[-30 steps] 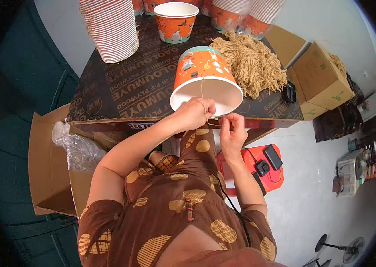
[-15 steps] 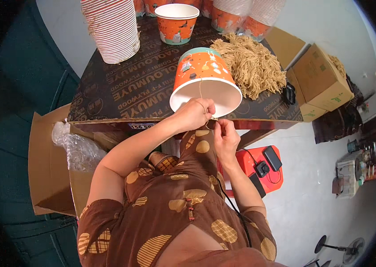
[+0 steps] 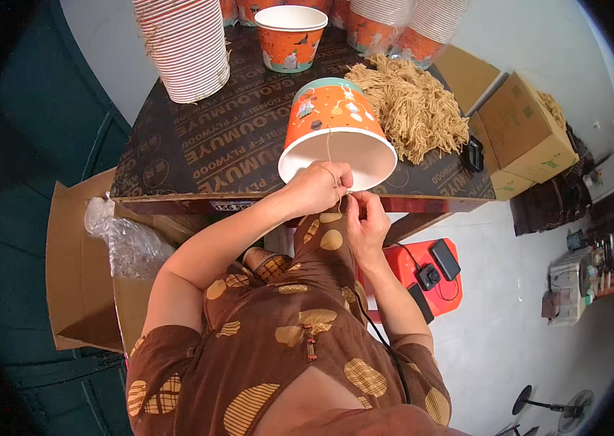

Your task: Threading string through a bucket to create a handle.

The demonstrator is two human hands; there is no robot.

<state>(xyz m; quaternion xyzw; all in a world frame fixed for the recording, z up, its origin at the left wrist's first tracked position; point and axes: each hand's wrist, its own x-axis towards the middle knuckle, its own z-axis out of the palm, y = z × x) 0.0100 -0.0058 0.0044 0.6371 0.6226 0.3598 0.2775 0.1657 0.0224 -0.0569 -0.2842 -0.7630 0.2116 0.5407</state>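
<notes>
An orange paper bucket (image 3: 321, 112) lies tipped on its side at the table's near edge, its white mouth toward me. A thin tan string (image 3: 329, 145) runs over its rim down to my hands. My left hand (image 3: 319, 185) is closed on the string in front of the bucket's mouth, with a strand looped across its back. Just right of it, my right hand (image 3: 368, 221) pinches the string between thumb and fingers. The fingertips of both hands nearly meet; the small bit of string between them is hard to make out.
A pile of tan yarn (image 3: 416, 109) lies right of the bucket. Another orange bucket (image 3: 290, 43) stands upright behind, and a tall stack of buckets (image 3: 183, 51) rises at far left. Cardboard boxes (image 3: 518, 138) flank the dark table (image 3: 198, 156). A red stool (image 3: 441, 291) holds black devices.
My right hand has shifted slightly left, closer to my left hand. The left hand keeps its grip, and the bucket stays almost in place.
</notes>
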